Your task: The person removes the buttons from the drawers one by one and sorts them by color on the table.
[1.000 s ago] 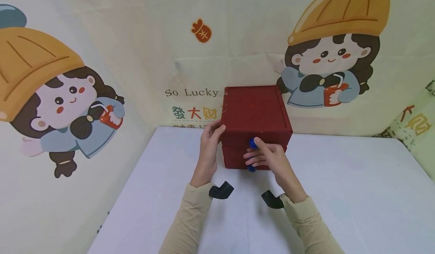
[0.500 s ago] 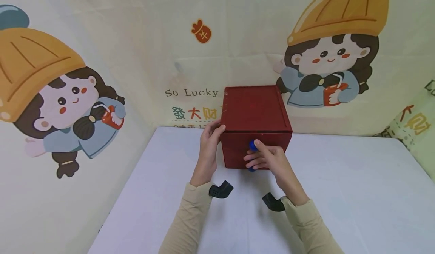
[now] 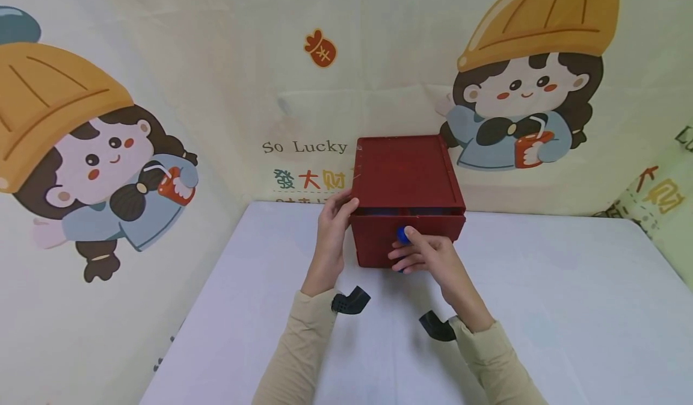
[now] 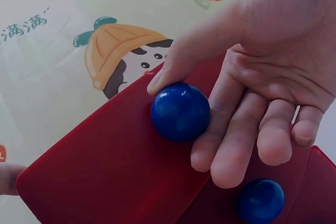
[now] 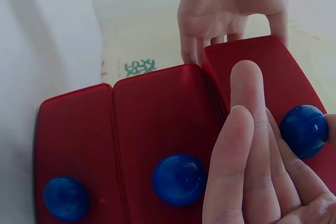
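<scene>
A red drawer box (image 3: 403, 173) with blue ball knobs stands on the table. Its top drawer (image 3: 373, 227) sits slightly out, leaving a dark gap under the top panel's front edge. My right hand (image 3: 433, 254) pinches that drawer's blue knob (image 4: 180, 112) between thumb and index finger; the other fingers extend below. My left hand (image 3: 331, 236) rests against the box's left side, thumb near the top front corner and fingers along the side, partly hidden. In the right wrist view, a middle drawer (image 5: 163, 124) and a bottom drawer (image 5: 76, 140) sit flush, each with a knob.
A white-covered table (image 3: 541, 309) lies under the box. Behind it hangs a cream backdrop (image 3: 227, 80) printed with cartoon figures and lettering. Black wrist-camera mounts (image 3: 351, 301) stick out from both beige sleeves.
The top drawer has come forward from flush, opening a gap below the top panel. My right hand has moved slightly toward me with the knob. The left hand stays on the side.
</scene>
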`<state>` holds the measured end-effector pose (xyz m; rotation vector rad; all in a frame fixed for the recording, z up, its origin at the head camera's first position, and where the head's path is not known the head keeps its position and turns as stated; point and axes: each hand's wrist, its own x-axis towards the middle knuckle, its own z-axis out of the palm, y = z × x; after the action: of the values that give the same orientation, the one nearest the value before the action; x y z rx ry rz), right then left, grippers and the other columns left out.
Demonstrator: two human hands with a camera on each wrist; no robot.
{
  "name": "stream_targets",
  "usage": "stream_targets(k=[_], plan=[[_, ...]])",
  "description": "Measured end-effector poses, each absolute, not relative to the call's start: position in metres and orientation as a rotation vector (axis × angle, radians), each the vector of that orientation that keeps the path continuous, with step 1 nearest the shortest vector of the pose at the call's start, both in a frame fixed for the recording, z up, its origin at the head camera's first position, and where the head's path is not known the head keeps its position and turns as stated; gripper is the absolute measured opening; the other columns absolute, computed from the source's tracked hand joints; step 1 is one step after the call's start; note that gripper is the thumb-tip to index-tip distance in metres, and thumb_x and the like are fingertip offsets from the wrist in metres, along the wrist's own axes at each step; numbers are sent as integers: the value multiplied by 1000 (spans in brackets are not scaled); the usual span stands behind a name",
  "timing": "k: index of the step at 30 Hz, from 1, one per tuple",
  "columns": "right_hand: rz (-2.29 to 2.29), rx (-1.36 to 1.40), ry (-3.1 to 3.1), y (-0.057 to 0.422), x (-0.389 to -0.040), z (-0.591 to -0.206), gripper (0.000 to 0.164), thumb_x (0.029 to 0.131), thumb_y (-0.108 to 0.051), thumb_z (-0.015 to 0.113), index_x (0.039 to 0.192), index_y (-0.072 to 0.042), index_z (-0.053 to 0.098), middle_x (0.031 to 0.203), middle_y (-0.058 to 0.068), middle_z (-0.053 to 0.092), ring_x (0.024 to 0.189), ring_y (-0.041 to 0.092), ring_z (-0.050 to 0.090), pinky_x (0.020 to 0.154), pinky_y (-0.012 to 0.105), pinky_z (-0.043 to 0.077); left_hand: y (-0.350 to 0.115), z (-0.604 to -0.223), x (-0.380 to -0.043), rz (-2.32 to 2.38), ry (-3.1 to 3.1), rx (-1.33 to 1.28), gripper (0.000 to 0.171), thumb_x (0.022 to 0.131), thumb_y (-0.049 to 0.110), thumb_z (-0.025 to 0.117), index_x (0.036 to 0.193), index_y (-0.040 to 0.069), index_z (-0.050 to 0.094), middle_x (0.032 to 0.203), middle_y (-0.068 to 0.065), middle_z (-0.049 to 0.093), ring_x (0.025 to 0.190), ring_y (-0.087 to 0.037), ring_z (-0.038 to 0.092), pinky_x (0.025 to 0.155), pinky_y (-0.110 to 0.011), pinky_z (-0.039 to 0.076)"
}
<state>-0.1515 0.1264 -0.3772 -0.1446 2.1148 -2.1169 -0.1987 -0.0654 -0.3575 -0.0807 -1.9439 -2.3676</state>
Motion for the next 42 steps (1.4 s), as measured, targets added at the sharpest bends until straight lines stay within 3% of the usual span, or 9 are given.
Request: stream_targets(k=[14,21,32,42], plan=[[-2064,-160,2150,122,-132,-356,49,95,-38,48,103,8,64,94,21,67,82,35,66,73,45,54,-69,-359,-200,-2384,-1960,-93,44,85,38,64,123,19,52,121,0,54,110,-17,51,100,-37,37],[-2057,-176,2163,122,-130,-355,48,95,-36,49,104,8,64,96,21,67,89,34,65,76,43,54,-72,-360,-203,-2376,-1964,-136,45,85,39,64,123,19,53,121,-1,54,110,-18,52,100,-35,38],[-2077,-176,2129,127,-137,-380,48,93,-41,50,105,3,66,94,15,69,85,28,67,75,40,54,-74,-362,-204,-2398,-1973,-116,45,84,40,65,123,21,53,121,1,55,111,-15,53,101,-38,36],[-2090,-188,2106,128,-132,-382,52,93,-43,49,107,6,63,94,16,68,81,30,68,75,39,55,-72,-362,-202,-2387,-1986,-126,45,84,41,64,123,22,53,123,2,54,113,-15,51,101,-38,36]])
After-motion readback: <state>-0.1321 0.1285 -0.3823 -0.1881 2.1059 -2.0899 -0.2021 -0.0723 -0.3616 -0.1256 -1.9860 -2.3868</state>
